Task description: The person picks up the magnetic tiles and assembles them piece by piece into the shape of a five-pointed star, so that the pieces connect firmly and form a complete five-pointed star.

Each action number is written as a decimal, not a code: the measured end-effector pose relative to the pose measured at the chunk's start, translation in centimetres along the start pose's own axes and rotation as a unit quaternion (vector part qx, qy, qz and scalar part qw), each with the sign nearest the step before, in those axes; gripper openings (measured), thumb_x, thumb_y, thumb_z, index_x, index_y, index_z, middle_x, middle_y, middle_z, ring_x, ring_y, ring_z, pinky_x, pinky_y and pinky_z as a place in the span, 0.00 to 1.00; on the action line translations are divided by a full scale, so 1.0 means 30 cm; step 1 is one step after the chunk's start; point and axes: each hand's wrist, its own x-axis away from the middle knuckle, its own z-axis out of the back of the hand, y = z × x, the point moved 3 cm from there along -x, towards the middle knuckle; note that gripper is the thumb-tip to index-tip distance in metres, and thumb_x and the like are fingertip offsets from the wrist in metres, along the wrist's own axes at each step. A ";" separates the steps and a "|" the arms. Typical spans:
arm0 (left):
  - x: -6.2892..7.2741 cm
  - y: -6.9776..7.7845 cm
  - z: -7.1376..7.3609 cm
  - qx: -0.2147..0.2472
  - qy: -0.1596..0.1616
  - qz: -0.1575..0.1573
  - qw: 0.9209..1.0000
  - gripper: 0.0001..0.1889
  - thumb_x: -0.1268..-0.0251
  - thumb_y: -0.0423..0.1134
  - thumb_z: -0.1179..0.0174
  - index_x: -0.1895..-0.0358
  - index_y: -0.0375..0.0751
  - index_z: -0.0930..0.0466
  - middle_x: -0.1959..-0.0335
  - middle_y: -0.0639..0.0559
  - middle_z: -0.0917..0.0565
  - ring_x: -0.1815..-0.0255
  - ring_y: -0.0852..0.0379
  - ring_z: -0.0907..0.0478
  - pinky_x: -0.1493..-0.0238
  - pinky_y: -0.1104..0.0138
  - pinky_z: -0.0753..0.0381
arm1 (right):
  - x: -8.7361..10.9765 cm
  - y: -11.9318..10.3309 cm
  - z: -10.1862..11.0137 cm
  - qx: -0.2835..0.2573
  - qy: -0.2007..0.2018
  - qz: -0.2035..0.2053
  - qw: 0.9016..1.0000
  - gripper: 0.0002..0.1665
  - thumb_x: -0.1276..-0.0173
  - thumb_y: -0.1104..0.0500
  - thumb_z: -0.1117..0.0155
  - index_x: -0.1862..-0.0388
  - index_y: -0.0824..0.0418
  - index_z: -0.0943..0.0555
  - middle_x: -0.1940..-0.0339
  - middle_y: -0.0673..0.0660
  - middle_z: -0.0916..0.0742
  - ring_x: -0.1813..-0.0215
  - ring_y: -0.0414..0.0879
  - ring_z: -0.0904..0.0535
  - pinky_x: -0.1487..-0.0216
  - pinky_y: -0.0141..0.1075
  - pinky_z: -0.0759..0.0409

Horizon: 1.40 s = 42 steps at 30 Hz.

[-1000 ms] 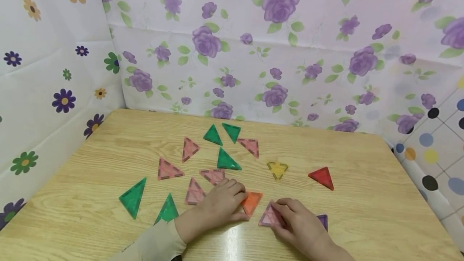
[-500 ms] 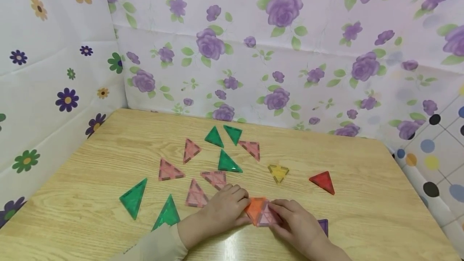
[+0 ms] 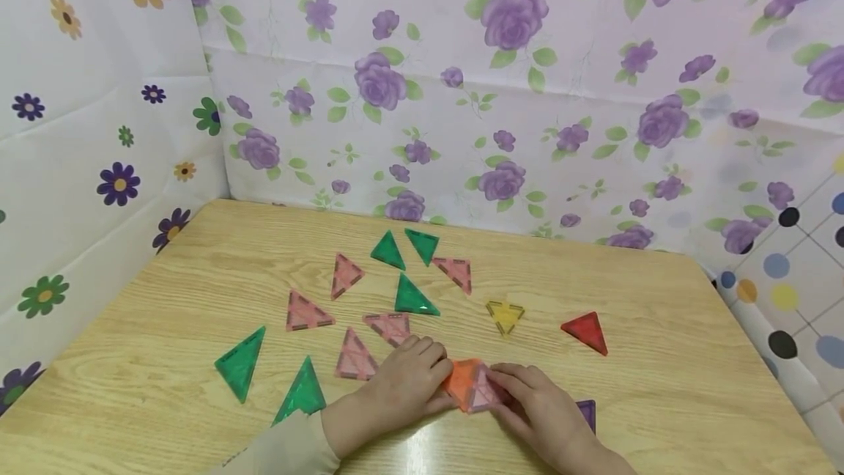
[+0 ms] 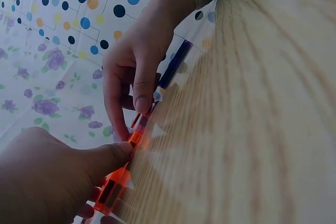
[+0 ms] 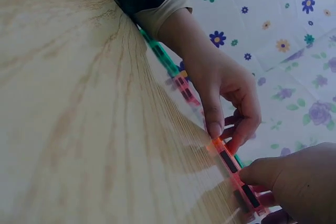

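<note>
In the head view my left hand [image 3: 409, 380] pinches an orange triangular magnetic tile [image 3: 460, 381] at its left side. My right hand [image 3: 543, 409] pinches a pink triangular magnetic tile [image 3: 483, 391] between thumb and fingers. The two tiles meet along one edge, close over the table. From the left wrist, the left thumb [image 4: 113, 157] lies on the orange tile's near edge. The right wrist view shows dark magnet strips along the edge of the pink tile [image 5: 237, 178]. A purple tile [image 3: 587, 414] is partly hidden behind the right hand.
Several pink tiles [image 3: 356, 355] and green tiles [image 3: 241, 363] lie spread over the wooden table [image 3: 198, 262], left and back. A yellow triangle [image 3: 505, 317] and a red triangle [image 3: 587, 332] lie farther right. Flowered cloth [image 3: 395, 130] hangs behind the table.
My right hand has moved the pink tile left until its edge met the orange tile. The orange tile has shifted slightly right and nearer. The other tiles lie as before.
</note>
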 end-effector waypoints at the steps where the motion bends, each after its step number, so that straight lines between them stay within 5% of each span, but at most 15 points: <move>1: 0.000 0.000 -0.002 0.002 0.005 0.002 1.000 0.21 0.42 0.64 0.41 0.62 0.51 0.20 0.62 0.58 0.22 0.59 0.61 0.26 0.55 0.68 0.28 | 0.001 0.001 0.004 0.003 0.004 0.002 1.000 0.24 0.38 0.48 0.32 0.44 0.53 0.19 0.45 0.47 0.17 0.49 0.38 0.22 0.52 0.35 0.18; 10: 0.002 -0.004 -0.007 0.013 0.027 0.004 1.000 0.25 0.45 0.66 0.40 0.54 0.51 0.19 0.57 0.56 0.21 0.54 0.59 0.26 0.49 0.65 0.28 | -0.005 0.025 0.103 0.053 0.078 0.028 0.995 0.19 0.48 0.56 0.24 0.56 0.56 0.16 0.56 0.50 0.15 0.53 0.44 0.19 0.55 0.37 0.17; 15: -0.002 0.012 -0.010 0.038 0.011 -0.013 0.999 0.30 0.42 0.64 0.41 0.43 0.48 0.22 0.48 0.54 0.20 0.46 0.57 0.25 0.43 0.63 0.26 | 0.009 0.056 0.138 0.060 0.077 0.004 0.995 0.16 0.49 0.56 0.23 0.60 0.55 0.17 0.61 0.48 0.15 0.59 0.42 0.19 0.62 0.33 0.17; 23: -0.008 0.035 -0.013 0.053 -0.003 -0.022 0.998 0.31 0.40 0.61 0.41 0.38 0.47 0.24 0.44 0.55 0.20 0.44 0.58 0.25 0.41 0.64 0.26 | 0.049 0.121 0.178 0.068 -0.014 -0.104 0.992 0.13 0.46 0.51 0.26 0.64 0.52 0.17 0.64 0.46 0.17 0.61 0.41 0.20 0.62 0.35 0.18; 28: -0.009 0.036 -0.015 0.050 -0.006 -0.024 0.998 0.29 0.39 0.60 0.41 0.39 0.47 0.23 0.44 0.55 0.19 0.45 0.58 0.25 0.42 0.65 0.26 | 0.088 0.159 0.200 0.064 -0.064 -0.126 0.988 0.12 0.45 0.50 0.27 0.64 0.51 0.18 0.65 0.44 0.19 0.68 0.34 0.25 0.66 0.30 0.22; 35: -0.006 0.034 -0.009 0.055 -0.002 -0.024 0.998 0.28 0.38 0.58 0.41 0.41 0.46 0.22 0.44 0.54 0.19 0.45 0.58 0.24 0.42 0.65 0.27 | 0.125 0.174 0.194 0.046 -0.140 -0.218 0.965 0.24 0.45 0.38 0.31 0.59 0.53 0.19 0.65 0.49 0.18 0.67 0.39 0.24 0.63 0.38 0.19; 42: -0.006 0.037 -0.011 0.073 -0.008 -0.016 0.997 0.28 0.38 0.58 0.41 0.40 0.46 0.22 0.43 0.54 0.20 0.45 0.58 0.24 0.43 0.64 0.26 | 0.136 0.151 0.172 0.062 -0.161 -0.263 0.949 0.33 0.47 0.31 0.34 0.58 0.56 0.20 0.76 0.49 0.23 0.74 0.41 0.31 0.73 0.35 0.32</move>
